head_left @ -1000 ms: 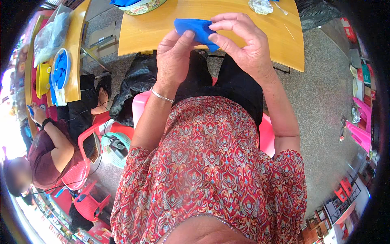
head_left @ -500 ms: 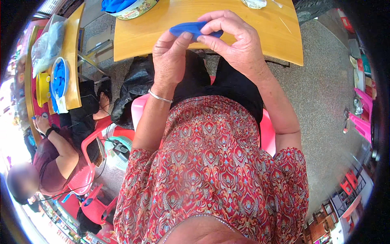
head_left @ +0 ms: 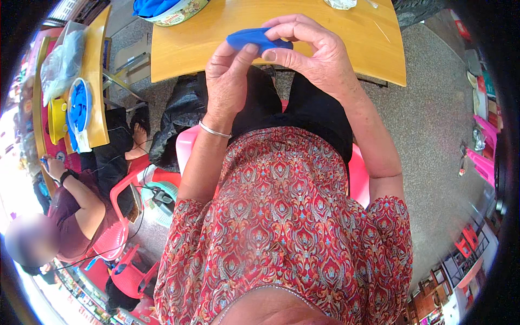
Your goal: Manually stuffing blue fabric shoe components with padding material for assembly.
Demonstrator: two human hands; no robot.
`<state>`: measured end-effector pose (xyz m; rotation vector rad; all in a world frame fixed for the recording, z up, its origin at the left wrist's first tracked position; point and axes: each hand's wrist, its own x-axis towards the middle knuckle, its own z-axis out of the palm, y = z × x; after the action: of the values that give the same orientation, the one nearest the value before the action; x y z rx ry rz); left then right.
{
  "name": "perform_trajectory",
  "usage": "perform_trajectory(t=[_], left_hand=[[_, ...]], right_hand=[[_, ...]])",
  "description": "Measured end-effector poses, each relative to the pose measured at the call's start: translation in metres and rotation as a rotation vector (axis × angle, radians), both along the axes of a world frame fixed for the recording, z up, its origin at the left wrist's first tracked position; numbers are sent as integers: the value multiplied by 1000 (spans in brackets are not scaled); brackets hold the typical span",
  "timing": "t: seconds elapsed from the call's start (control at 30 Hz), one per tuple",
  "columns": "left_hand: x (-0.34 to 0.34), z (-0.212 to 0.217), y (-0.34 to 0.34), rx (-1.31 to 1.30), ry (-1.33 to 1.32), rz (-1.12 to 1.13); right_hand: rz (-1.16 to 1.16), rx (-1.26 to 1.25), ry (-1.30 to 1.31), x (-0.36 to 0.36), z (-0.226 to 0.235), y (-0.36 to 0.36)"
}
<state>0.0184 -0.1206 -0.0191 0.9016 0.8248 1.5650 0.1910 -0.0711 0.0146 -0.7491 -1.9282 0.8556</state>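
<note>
**Blue cloth piece [head_left: 241, 38] Drawn Into a Narrower Profile Since One Second Ago**

Compared with the earliest frame, the piece shows a slimmer outline, without its hanging corner, and the right fingers sit closer to the left thumb.

1. Surface [head_left: 346, 51]: yellow wood, beyond the lap. The piece is held above its near part, between both hands.
2. Round tin [head_left: 181, 13]: on the surface at far left, with blue cloth [head_left: 154, 6] in it.
3. Right hand [head_left: 319, 51]: fingers curled narrow, gripping the piece toward its right end. Recommended: light pressure, so the cloth can be adjusted without creasing.
4. Left hand [head_left: 226, 76]: thumb pressed on the near face; fingers behind are partly hidden. Recommended: use this grip as the fixed anchor.
5. Cloth edge: align it by small right-hand movements, keeping tension even. Fold details are too small to confirm.
</note>
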Motion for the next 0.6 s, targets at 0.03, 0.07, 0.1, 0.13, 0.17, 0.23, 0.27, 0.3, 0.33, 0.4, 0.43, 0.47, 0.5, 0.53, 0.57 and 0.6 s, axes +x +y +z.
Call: perform_trajectory(t=[0.03,0.07,0.1,0.13,0.17,0.23,0.27,0.3,0.33,0.4,0.43,0.47,0.5,0.53,0.57,0.6], left_hand=[[2,1,-1,-1,0,0],[4,1,-2,7,10,0],[5,2,-3,15,20,0],[5,2,-3,14,21,1],[4,2,-3,4,34,9],[1,3,-1,-7,47,17],[-2,3,0,-1,74,25],[-5,3,1,5,101,33],[-7,3,2,3,101,33],[-11,2,4,9,100,39],[-10,3,2,3,89,45],[-9,3,2,2,90,47],[-7,3,1,-12,78,47],[-6,3,1,-25,65,46],[-4,4,2,-25,65,48],[-3,6,2,-15,99,65]], right_hand=[[91,-111,153,-3,-4,1],[182,-222,306,-6,-7,1],[182,-224,306,-6,-7,0],[210,-349,386,-8,-6,-2],[238,-474,465,-9,-6,-3],[236,-568,478,-8,-5,-3],[234,-661,489,-7,-6,-3],[234,-662,489,-5,-8,-2],[190,-649,370,-3,-11,0],[145,-636,252,0,-12,1],[143,-581,164,0,-10,2],[139,-525,77,0,-9,2],[142,-526,78,1,-10,2],[89,-216,-79,2,-11,2],[36,95,-231,2,-13,3],[38,95,-231,2,-14,3]])
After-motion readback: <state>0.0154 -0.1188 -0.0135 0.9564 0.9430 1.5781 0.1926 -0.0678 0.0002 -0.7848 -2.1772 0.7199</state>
